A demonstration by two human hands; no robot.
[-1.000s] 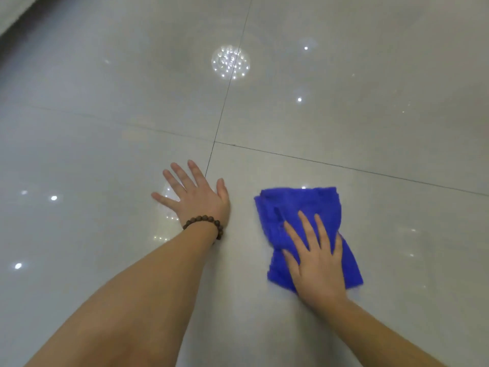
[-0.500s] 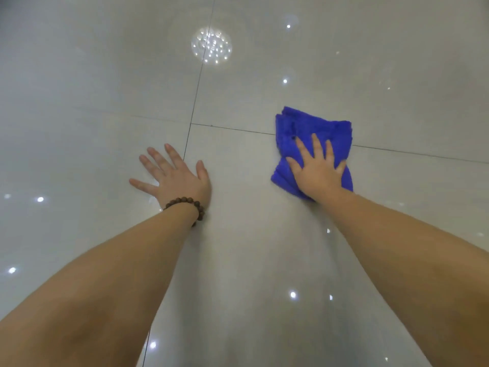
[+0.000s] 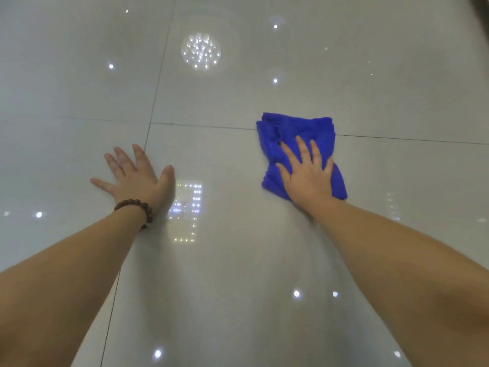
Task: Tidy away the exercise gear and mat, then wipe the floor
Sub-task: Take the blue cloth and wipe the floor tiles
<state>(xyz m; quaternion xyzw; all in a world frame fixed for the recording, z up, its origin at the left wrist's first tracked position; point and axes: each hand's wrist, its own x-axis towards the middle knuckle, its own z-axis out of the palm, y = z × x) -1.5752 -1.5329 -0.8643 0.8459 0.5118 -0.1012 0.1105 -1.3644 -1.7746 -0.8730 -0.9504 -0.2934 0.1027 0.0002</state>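
A crumpled blue cloth [image 3: 293, 133] lies on the glossy grey tiled floor [image 3: 238, 260], its far edge across a grout line. My right hand [image 3: 304, 176] presses flat on the cloth's near half, fingers spread and pointing away from me. My left hand [image 3: 135, 178] rests palm down on the bare tile to the left, fingers apart, holding nothing; a brown bead bracelet [image 3: 137, 207] circles its wrist. Both forearms stretch out from the bottom corners of the view.
Grout lines [image 3: 156, 102] cross just beyond my left fingertips. Ceiling lights reflect in the tiles, the largest a round cluster [image 3: 201, 51] far ahead. A dark edge [image 3: 480, 6] shows at the top right corner.
My right hand pushed the cloth away from me, up to the grout line, and has since held it about there. My left hand stayed planted on the floor.
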